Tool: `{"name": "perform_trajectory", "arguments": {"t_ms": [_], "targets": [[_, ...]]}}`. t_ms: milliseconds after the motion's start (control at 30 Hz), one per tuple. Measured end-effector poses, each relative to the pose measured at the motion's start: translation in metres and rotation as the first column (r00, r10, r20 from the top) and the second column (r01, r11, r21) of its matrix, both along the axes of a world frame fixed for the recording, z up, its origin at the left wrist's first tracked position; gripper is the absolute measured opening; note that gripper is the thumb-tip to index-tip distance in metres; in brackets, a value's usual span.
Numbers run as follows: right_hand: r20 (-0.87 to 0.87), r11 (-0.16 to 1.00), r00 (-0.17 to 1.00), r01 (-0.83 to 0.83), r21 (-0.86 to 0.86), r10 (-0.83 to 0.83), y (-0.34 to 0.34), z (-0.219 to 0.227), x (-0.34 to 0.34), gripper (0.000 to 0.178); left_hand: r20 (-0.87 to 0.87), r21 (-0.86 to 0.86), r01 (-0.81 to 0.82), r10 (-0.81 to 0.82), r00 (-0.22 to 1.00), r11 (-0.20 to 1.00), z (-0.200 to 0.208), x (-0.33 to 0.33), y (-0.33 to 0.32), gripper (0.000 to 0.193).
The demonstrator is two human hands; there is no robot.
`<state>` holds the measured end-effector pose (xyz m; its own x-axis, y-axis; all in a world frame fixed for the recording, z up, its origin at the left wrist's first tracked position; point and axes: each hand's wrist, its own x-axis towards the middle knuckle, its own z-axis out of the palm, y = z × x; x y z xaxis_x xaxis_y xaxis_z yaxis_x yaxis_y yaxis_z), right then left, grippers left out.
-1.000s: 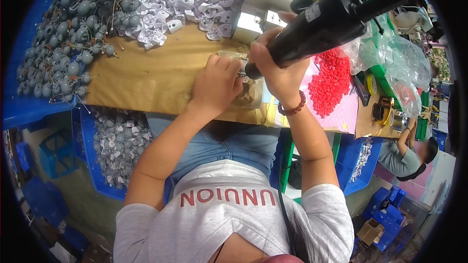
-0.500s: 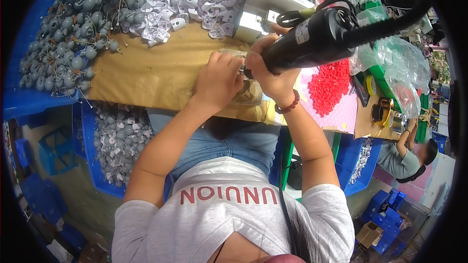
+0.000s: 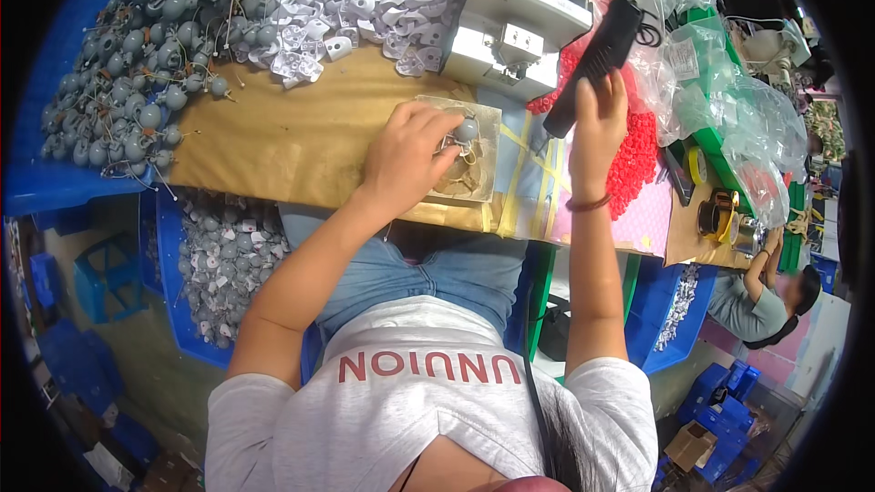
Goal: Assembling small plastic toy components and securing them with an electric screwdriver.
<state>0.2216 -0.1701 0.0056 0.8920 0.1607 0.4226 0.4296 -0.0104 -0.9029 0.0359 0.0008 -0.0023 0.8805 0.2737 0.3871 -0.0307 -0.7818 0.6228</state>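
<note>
My left hand (image 3: 410, 153) is closed on a grey ball-shaped part (image 3: 466, 130), pinching it at its side with thumb and fingers. The part sits over a clear-topped fixture block (image 3: 488, 157) at the table's front edge, with thin pale wires beneath it. Part of its near side is hidden by my fingers. Farther right, my right hand (image 3: 598, 132) is raised with fingers stretched upward and apart. Its fingertips lie against or just beside a black powered screwdriver (image 3: 597, 62), which hangs tilted, lower end to the left.
Grey ball parts with wires (image 3: 137, 64) heap at the far left, beside white plastic shells (image 3: 365, 5). A white machine (image 3: 524, 14) stands behind the fixture. Small red pieces (image 3: 631, 159) lie right, near plastic bags (image 3: 729, 118). Another person (image 3: 761, 305) works at far right.
My right hand has moved right, away from the fixture, and its grip on the screwdriver has loosened. The screwdriver has swung back and right. My left hand stays at the fixture, the grey part now visible.
</note>
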Motion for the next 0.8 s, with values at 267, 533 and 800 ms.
{"name": "perform_trajectory", "arguments": {"t_ms": [267,533,800], "targets": [[-0.065,0.871,0.924,-0.376,-0.317,0.376,0.039,-0.013,-0.065,0.011,0.004,0.017,0.014,-0.014,1.000,1.000,0.000,0.000,-0.001,0.033],[-0.404,0.910,0.823,-0.408,0.071,0.400,0.068,-0.012,-0.066,0.015,0.002,0.015,0.023,-0.023,1.000,1.000,-0.002,0.001,0.001,0.035],[-0.294,0.866,0.820,-0.496,0.063,0.491,0.017,0.015,-0.030,0.025,-0.098,-0.278,-0.069,0.043,0.994,0.958,0.024,-0.090,0.040,0.034]]}}
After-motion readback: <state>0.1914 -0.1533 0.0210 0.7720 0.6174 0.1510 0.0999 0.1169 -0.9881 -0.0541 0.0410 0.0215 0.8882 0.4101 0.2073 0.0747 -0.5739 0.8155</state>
